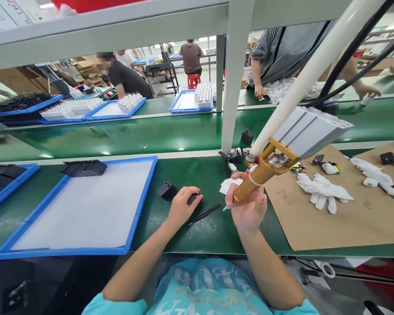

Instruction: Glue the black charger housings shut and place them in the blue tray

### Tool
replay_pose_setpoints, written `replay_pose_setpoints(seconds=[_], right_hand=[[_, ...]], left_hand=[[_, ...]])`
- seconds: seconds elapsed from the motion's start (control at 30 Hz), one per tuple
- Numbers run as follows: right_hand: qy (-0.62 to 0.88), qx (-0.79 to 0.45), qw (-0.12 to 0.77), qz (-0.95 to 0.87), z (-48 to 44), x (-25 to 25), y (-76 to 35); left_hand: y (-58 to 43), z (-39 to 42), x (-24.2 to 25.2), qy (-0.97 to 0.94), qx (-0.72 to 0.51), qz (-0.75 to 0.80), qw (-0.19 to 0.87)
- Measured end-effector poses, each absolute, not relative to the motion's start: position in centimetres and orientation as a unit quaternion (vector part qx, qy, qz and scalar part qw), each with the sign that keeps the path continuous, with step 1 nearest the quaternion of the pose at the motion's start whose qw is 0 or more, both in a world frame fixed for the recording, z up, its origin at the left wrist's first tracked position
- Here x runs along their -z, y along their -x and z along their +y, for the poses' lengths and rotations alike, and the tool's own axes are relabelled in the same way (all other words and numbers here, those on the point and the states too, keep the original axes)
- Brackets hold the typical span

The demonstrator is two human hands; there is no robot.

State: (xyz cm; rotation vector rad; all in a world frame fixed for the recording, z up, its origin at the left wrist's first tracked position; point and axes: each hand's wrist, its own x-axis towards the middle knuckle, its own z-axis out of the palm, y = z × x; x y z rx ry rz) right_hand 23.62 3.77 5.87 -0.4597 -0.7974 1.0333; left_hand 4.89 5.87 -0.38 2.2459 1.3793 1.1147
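Observation:
My left hand (182,205) rests on the green bench with its fingers curled around a small black plastic piece (193,198), mostly hidden by them. Just left of it sits a black charger housing (167,191). Black tweezers (206,213) lie between my hands. My right hand (248,208) is raised, fingers curled about the lower end of a gold cylindrical tool (256,181). A grey ribbed block (311,131) tops this tool, which slants up to the right. Beside my right fingers shows a white piece (230,186); whether they touch it I cannot tell.
A blue-rimmed tray (153,175) with a black row of housings (85,168) stands left. Brown cardboard (315,232) carries white gloves (325,190) and small parts on the right. A white pole (302,94) slants across. A co-worker's hands (260,92) are across the bench.

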Motion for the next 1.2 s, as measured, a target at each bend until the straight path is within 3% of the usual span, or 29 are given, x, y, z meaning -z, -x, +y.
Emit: replay_pose_setpoints(seconds=[0.37, 0.67, 0.97, 1.2], right_hand=[[0.227, -0.464, 0.773, -0.368, 3.7, -6.2, -23.5], [0.251, -0.425, 0.789, -0.366, 4.5, -5.7, -24.2], [0.254, -0.426, 0.788, -0.365, 4.3, -5.6, -24.2], [0.273, -0.415, 0.791, -0.358, 4.3, -5.6, -24.2]], left_hand=[[-4.8, 5.9, -0.1, -0.863, -0.146, 0.482, 0.019], [-4.4, 5.6, -0.2, -0.866, -0.156, 0.473, -0.036], [-0.2, 5.6, -0.3, -0.772, -0.193, 0.589, -0.14], [1.5, 6.6, 0.2, -0.785, -0.185, 0.589, -0.057]])
